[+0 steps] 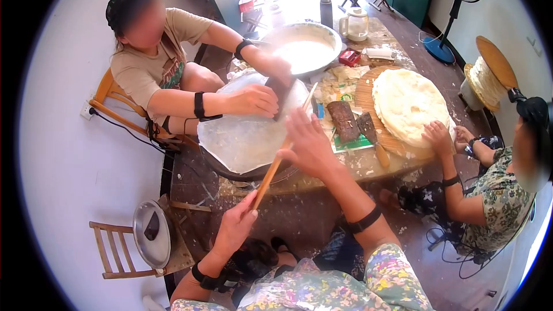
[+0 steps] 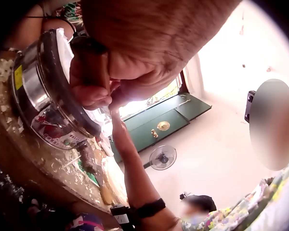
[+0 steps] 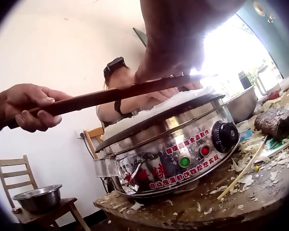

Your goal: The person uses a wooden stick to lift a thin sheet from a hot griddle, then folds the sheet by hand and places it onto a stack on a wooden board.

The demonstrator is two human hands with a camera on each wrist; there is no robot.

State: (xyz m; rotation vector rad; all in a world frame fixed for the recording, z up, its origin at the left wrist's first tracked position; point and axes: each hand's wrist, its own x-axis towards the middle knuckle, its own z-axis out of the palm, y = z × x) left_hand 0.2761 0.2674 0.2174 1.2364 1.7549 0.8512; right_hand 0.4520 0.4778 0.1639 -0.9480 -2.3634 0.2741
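Observation:
My left hand [image 1: 234, 226] grips the lower end of a long flat wooden stick [image 1: 269, 181], which slants up and away over the griddle. Further up the stick, my right hand [image 1: 314, 145] lies against it with the fingers extended and the thumb across the wood. Below is a round electric griddle [image 3: 159, 161] with a steel side, a dial and two buttons. A thin white pancake sheet [image 1: 239, 138] covers its top, the edge hanging a little over the rim. Across from me a person presses a dark scraper [image 1: 280, 97] onto the sheet with both hands.
A large basin [image 1: 329, 37] of pale batter stands behind the griddle. Right of it are a dark block [image 1: 343, 121], a wooden-handled scraper [image 1: 381, 154] and a pancake stack [image 1: 412, 106], touched by another person. A chair at left bears a steel bowl [image 1: 138, 236].

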